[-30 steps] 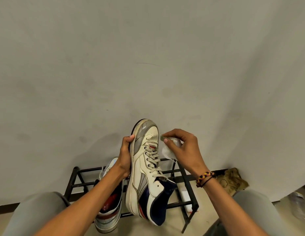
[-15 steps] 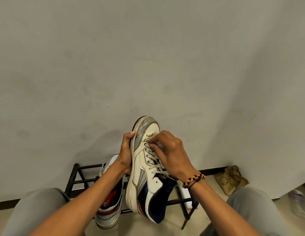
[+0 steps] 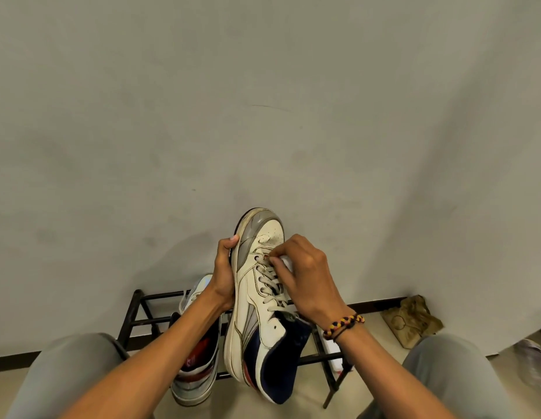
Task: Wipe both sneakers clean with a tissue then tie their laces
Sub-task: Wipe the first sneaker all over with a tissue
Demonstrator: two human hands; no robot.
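Note:
My left hand [image 3: 224,269] grips a white, grey and navy sneaker [image 3: 258,303] by its left side, toe pointing up toward the wall. My right hand [image 3: 302,275] pinches a white tissue [image 3: 286,261] and presses it on the sneaker's upper laces, just below the toe box. Most of the tissue is hidden under my fingers. The laces hang loose over the tongue. The second sneaker [image 3: 199,352] rests on the black shoe rack [image 3: 139,316], below my left forearm and partly hidden by it.
A grey wall fills the view ahead. My knees in grey trousers frame the rack on both sides. A crumpled brown paper bag [image 3: 411,320] lies on the floor by the wall at the right. A white object [image 3: 334,355] sits on the rack's right end.
My right hand moved left with the tissue from beside the sneaker onto its laces, then slid a little along them. The left hand keeps holding the sneaker in about the same place.

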